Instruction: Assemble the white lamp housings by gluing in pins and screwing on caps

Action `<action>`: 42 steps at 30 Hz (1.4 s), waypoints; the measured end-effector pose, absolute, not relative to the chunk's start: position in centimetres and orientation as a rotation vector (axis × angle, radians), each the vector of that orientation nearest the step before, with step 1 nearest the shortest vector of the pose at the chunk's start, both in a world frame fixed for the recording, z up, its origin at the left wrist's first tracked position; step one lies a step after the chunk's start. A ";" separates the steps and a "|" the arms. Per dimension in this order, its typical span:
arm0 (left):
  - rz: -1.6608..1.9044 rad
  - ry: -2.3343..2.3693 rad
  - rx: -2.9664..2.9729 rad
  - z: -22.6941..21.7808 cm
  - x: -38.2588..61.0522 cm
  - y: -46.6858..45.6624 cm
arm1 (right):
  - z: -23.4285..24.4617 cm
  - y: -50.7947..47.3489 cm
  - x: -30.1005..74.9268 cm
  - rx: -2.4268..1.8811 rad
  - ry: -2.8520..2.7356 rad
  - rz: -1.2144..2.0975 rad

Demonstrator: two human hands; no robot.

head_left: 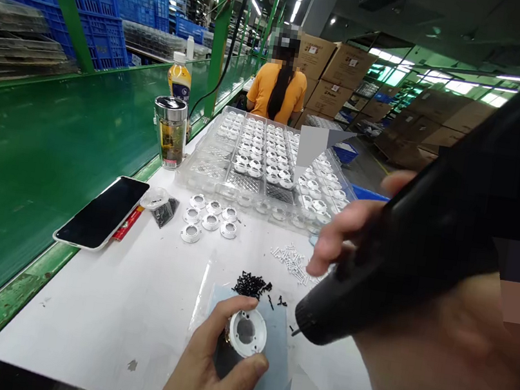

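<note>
My left hand (207, 366) pinches a small white round ring part (246, 332) between thumb and fingers, just above a bluish mat (275, 354) at the near table edge. My right hand (356, 232) is wrapped round a black electric screwdriver (431, 227), whose tip (297, 331) hangs a little to the right of the ring part. A heap of black screws (251, 284) lies just beyond the part. A scatter of small white pins (292, 262) lies further right, under my right fingers.
Several white ring parts (210, 217) lie loose mid-table before clear trays (265, 157) full of them. A phone (104, 211), a glass jar (170, 133) and a bottle (180, 79) stand left, beside a green conveyor (26, 153). A person in orange (279, 87) sits beyond; boxes (342, 70) behind.
</note>
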State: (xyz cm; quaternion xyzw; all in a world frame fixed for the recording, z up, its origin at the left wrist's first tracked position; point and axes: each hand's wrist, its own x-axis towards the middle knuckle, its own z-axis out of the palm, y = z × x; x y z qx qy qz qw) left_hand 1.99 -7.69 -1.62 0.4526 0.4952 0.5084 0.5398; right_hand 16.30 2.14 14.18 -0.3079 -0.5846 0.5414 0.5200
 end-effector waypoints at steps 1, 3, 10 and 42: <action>1.229 1.187 1.080 -1.8 2.1 -7.7 | 13.7 2.2 16.7 -0.742 -1.365 1.330; 1.267 1.196 1.104 -2.3 2.2 -7.7 | 12.2 2.3 17.4 -0.765 -1.301 1.380; 1.302 1.214 1.093 -2.5 2.3 -7.7 | 6.4 2.9 18.5 -0.824 -1.286 1.177; 1.357 1.282 1.336 -1.7 2.9 -7.4 | 10.6 -0.7 16.5 -0.555 -1.156 1.612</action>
